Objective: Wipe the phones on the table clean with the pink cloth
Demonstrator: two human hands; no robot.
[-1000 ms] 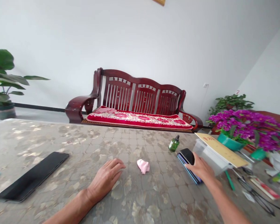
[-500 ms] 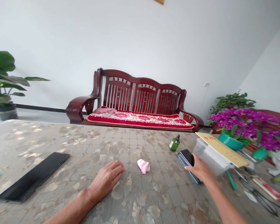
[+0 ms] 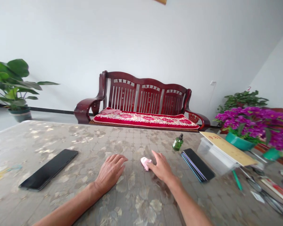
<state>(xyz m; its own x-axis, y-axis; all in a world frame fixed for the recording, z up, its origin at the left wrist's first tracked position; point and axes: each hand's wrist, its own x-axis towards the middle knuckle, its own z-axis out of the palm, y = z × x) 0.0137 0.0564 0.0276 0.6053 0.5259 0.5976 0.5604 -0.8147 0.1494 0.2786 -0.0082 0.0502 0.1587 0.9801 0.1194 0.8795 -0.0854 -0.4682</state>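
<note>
Crumpled pink cloth (image 3: 145,162) lay on glossy floral bench (image 3: 134,202), left of rounded green bottle (image 3: 177,143). Right hand (image 3: 163,167) had thumb at cloth, fingers spread. Left hand (image 3: 111,171), farther left of bottle, had curved fingers loosely apart.

Small pink cloth (image 3: 145,162), seemingly crumpled

The cloth (image 3: 145,162) is pale pink, the bottle (image 3: 177,144) green, the tablecloth (image 3: 136,199) grey-brown with a floral grid.
</note>
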